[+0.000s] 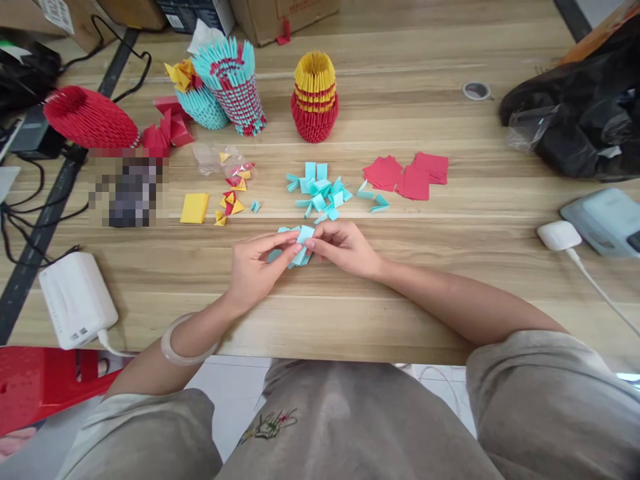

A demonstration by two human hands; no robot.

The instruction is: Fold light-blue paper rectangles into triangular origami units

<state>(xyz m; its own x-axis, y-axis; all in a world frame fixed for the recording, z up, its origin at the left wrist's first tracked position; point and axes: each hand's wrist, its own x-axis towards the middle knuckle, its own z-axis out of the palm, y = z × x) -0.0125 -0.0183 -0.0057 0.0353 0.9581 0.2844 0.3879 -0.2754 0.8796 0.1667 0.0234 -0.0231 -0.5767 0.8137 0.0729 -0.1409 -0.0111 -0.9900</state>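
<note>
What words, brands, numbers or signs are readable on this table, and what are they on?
None can be read for certain. Marks too small or blurred to read:
White label on the top-left cardboard box: dark print.
Dark box at the back: pale print.
Brown box beside it: reddish print.
White charger-like block, lower left: tiny markings.
On the light-blue paper pieces I see no writing.

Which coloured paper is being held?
The turquoise rectangular paper, pinched by the left hand and right hand; the yellow paper stack and red paper squares lie untouched.
</note>
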